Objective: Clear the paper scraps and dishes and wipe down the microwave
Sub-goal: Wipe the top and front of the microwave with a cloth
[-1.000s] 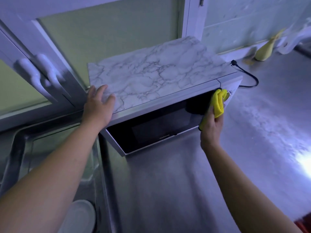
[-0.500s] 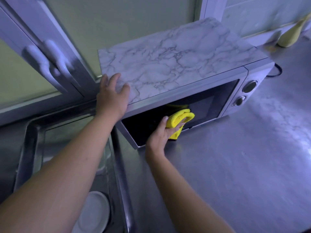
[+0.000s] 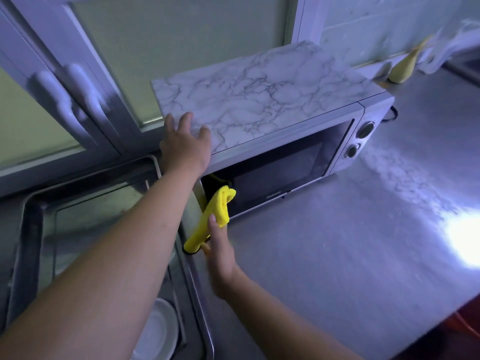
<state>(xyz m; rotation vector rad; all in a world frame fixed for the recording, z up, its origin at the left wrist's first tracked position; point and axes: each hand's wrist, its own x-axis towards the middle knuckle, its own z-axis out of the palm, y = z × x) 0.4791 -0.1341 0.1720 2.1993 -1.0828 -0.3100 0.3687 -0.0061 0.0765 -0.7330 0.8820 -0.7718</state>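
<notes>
Our yellow cloth (image 3: 211, 216) has slid all the way across the dark front of the microwave (image 3: 259, 105), from the knob side to the left edge, where it is now. So we think one full wipe of the front is done. The top and sides may still need a rub.

Now we count, big to small: one table (image 3: 337, 255), one microwave on it, one sink (image 3: 39, 219) beside it, two hands, one cloth, one white dish (image 3: 158, 331) down in the sink, and two round knobs (image 3: 366, 129).

Our left hand (image 3: 185, 144) lies spread flat on the microwave's top corner. Our right hand (image 3: 220, 253) pinches the cloth. We see no paper scraps.
</notes>
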